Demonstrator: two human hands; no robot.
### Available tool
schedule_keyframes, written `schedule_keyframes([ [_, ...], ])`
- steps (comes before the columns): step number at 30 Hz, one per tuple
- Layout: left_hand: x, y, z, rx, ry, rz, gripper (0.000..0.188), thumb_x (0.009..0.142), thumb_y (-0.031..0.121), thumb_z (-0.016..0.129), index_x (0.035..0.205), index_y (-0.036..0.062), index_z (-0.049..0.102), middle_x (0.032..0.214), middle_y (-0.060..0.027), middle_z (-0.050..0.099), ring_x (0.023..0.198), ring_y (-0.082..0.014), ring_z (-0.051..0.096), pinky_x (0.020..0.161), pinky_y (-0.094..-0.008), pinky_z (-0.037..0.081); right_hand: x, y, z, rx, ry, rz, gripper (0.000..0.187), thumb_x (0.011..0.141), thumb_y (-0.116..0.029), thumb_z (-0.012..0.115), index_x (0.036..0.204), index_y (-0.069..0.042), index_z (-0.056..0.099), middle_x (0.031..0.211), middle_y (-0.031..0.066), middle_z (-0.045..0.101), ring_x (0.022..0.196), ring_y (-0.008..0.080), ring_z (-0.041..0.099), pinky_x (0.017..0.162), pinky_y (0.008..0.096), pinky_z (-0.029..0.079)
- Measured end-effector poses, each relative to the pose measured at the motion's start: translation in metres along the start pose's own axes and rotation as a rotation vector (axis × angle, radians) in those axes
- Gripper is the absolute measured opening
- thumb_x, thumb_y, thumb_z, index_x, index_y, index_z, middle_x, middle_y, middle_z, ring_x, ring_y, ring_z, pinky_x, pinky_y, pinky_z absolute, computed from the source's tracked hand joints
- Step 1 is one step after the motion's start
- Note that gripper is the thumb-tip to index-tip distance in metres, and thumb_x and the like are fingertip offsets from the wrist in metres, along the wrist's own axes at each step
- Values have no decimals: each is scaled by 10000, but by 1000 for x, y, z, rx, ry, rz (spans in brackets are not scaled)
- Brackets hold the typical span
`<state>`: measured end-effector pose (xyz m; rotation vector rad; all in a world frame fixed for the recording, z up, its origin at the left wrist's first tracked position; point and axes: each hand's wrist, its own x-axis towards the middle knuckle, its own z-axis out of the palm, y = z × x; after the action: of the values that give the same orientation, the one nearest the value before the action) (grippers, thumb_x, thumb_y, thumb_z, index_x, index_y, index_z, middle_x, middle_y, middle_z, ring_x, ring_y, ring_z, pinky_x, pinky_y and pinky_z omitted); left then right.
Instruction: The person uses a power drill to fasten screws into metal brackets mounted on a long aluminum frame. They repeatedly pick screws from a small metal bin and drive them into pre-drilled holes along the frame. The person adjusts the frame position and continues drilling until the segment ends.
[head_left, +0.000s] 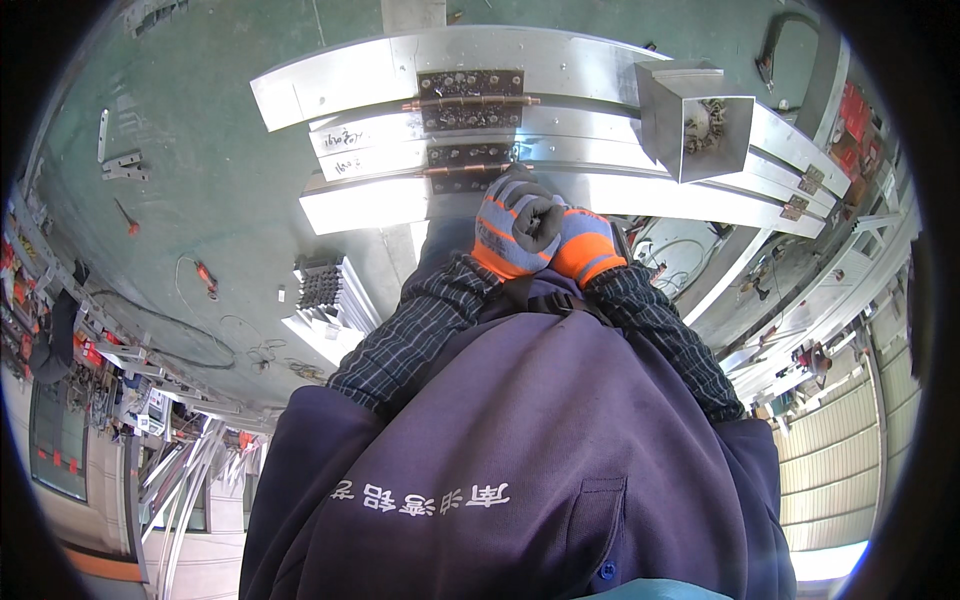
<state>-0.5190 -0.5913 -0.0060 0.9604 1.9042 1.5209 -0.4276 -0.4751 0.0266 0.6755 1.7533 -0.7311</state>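
Note:
Both my hands wear grey and orange work gloves and are together at the near edge of the metal work. My left hand (512,225) is closed, its dark fingertips beside the right end of the nearer hinge (465,168). Against it, my right hand (585,243) is also curled, partly covered by the left. What either hand grips is hidden between them. The hinge is a dark plate with a copper-coloured pin, lying across silvery metal profiles (365,207). A second such hinge (470,100) sits farther away. A bluish patch of light falls on the metal just beyond my fingers.
An open square metal box (668,118) holding small metal fasteners stands on the profiles at right. Smaller hinges (794,207) sit near their right ends. Stacked profiles (345,300), a red-handled tool (207,280) and cables lie on the green floor (200,150).

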Motion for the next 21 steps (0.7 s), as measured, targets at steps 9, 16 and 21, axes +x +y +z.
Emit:
schedule_keyframes([
  [9,0,-4,4,6,18,8,212,807,61,781,905,97,597,914,-99,646,850,-329,634,788,-458,526,0,0,-1,5,6,6,549,815,-285,726,1302,-53,620,1124,191,748,1064,375,720,897,455,580],
  [16,-1,-3,4,11,14,-8,208,810,71,781,911,100,601,916,-99,645,858,-332,632,796,-464,520,2,4,4,27,56,-6,542,805,-274,731,1290,-58,617,1115,198,747,1070,382,715,895,461,577],
  [21,1,-2,3,27,-11,-49,177,817,87,762,910,98,612,927,-103,664,879,-335,635,829,-467,509,1,3,-3,36,36,-32,512,806,-270,733,1258,-55,625,1098,205,745,1061,399,710,888,471,576],
])
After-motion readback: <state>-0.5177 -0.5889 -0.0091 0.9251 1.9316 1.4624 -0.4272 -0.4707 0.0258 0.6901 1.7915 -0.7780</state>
